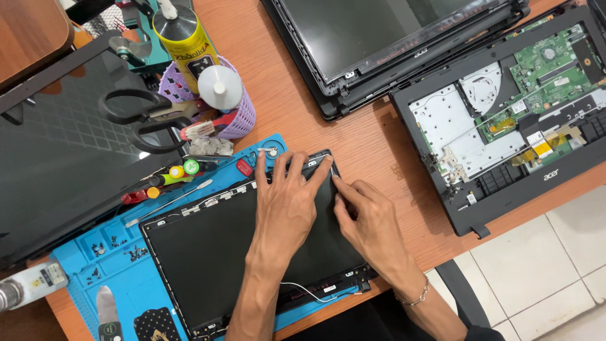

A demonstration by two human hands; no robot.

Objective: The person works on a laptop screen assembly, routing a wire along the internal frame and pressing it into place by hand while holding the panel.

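beside yellow can (184, 38), both hands (287, 202) press black lid (221, 252).

You are at a laptop repair bench, most likely in a small workshop. The wooden table (372, 142) carries a blue work mat (95, 265) with loose screws (117, 246), an opened laptop base (505, 120) showing its green circuit board (555, 63), and a detached screen (379, 38). A purple basket (243, 117) of tools, scissors (142, 120), screwdrivers (167, 177) and a yellow can (186, 41) sit beside them.
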